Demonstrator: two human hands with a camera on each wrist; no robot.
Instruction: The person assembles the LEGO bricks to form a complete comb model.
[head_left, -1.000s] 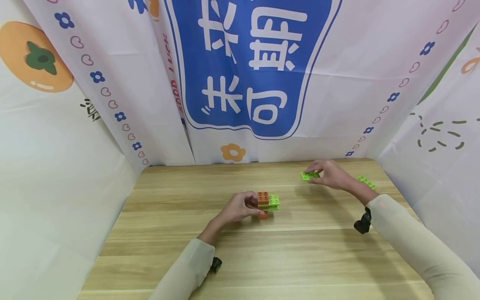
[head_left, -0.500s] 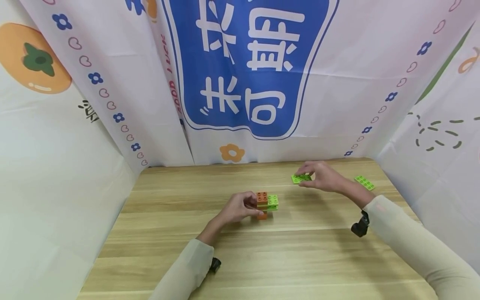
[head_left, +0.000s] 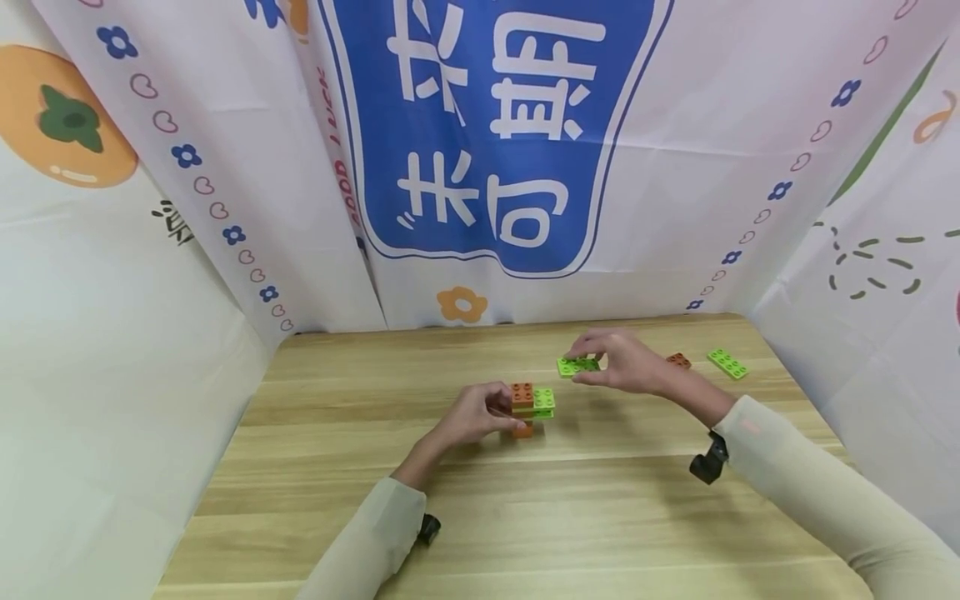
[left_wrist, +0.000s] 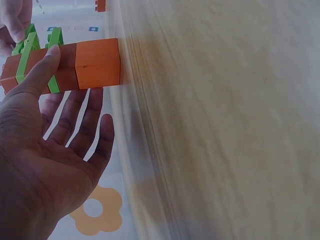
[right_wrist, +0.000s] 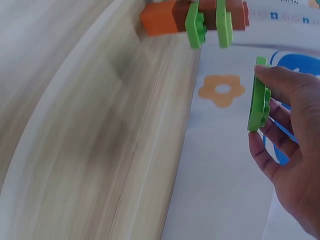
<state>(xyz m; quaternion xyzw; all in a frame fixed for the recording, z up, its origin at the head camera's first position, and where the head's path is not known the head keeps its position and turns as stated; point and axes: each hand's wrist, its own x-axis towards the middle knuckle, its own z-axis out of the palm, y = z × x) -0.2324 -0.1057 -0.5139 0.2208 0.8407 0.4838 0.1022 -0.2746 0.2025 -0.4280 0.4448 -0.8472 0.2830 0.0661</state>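
A tower of building blocks (head_left: pixel 522 395) stands upright on the table, orange at its base with brown blocks above. Two thin green plates stick out from its right side, one above the other. My left hand (head_left: pixel 474 414) holds the tower from the left, thumb on the near face, as the left wrist view shows. Between thumb and fingers of my right hand (head_left: pixel 626 360) is a flat green studded building plate (right_wrist: pixel 259 96). It is held above the table, studs up, to the right of the tower and a little behind it.
On the right of the wooden table (head_left: pixel 450 517) lie another green plate (head_left: pixel 727 363) and a brown block (head_left: pixel 678 361), partly hidden behind the right forearm. A printed cloth (head_left: pixel 637 208) hangs at the table's back edge and along both sides.
My right hand has moved left with the green plate, closer to the tower. The brown block has come into sight behind the forearm. My left hand stays on the tower.
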